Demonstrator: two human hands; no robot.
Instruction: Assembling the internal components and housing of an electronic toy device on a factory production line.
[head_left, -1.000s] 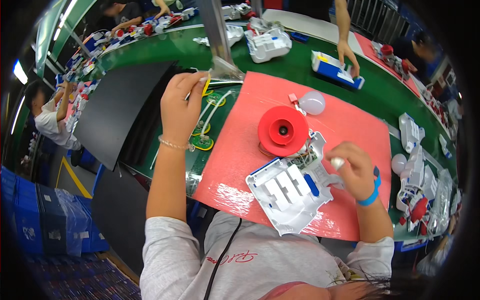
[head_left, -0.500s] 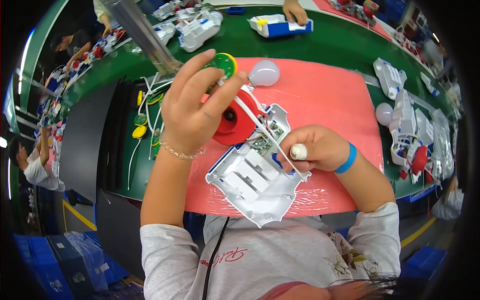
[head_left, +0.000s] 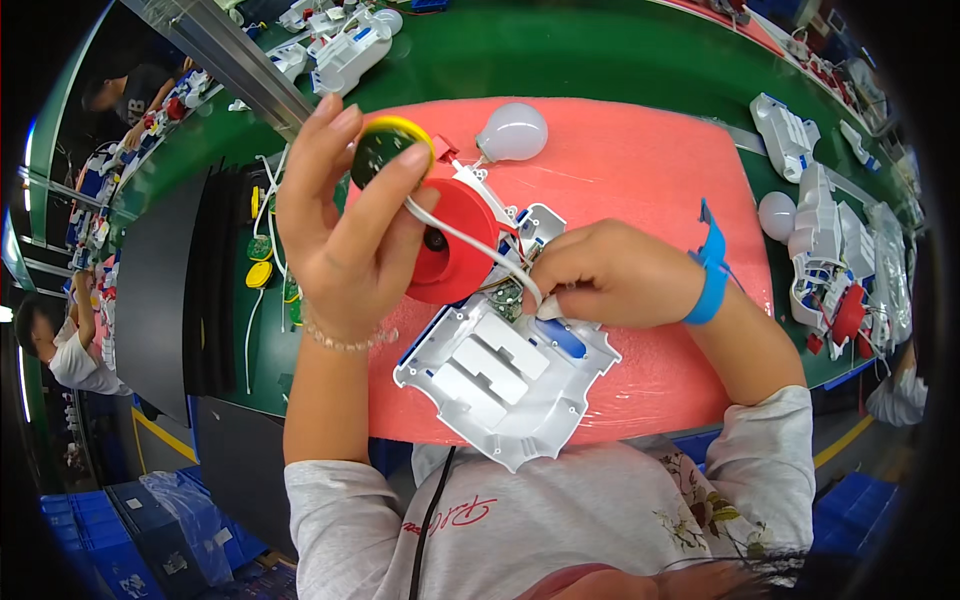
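My left hand (head_left: 345, 225) is raised with its fingers closed on a round green circuit board with a yellow rim (head_left: 402, 128). A white cable (head_left: 468, 240) runs from near that board down to my right hand (head_left: 615, 275), which pinches it just above an open white plastic housing (head_left: 515, 435). Behind the cable a red horn-shaped part (head_left: 470, 205) rests at the housing's far end. A small green board (head_left: 507, 300) sits inside the housing, partly hidden by my fingers. A blue oval piece (head_left: 562, 338) lies in the housing below my right hand.
A white bulb (head_left: 512, 132) lies on the pink mat (head_left: 640, 150). More yellow-rimmed boards (head_left: 259, 275) with cables lie at left beside a black panel (head_left: 165, 280). White housings (head_left: 815, 225) with red parts stand at right. A metal post (head_left: 235, 60) slants in at upper left.
My right hand has turned from palm up to palm down and now pinches the cable farther along, over the housing. My left hand has tilted the round board. The co-worker's hand has left view.
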